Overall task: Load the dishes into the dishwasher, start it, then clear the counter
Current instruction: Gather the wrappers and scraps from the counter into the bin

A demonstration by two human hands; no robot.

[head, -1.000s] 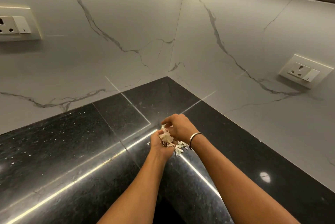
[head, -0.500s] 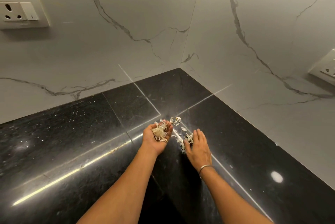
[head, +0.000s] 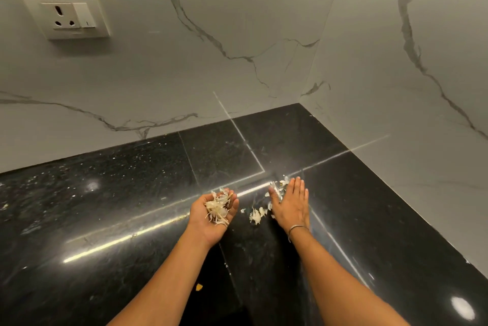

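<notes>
The left hand point(head: 211, 216) lies palm up out from the wall corner point(head: 301, 102), fingers curled into a cup around a heap of peels point(head: 217, 207). The right hand point(head: 290, 204) lies nearer that corner, palm down on the black counter point(head: 118, 193), fingers straight and together, holding nothing, a thin bangle point(head: 297, 228) at its wrist. The peels are pale, thin and papery, curled and ragged. Loose scraps point(head: 257, 215) of the same kind lie on the stone between the hands and along the right hand's thumb side.
</notes>
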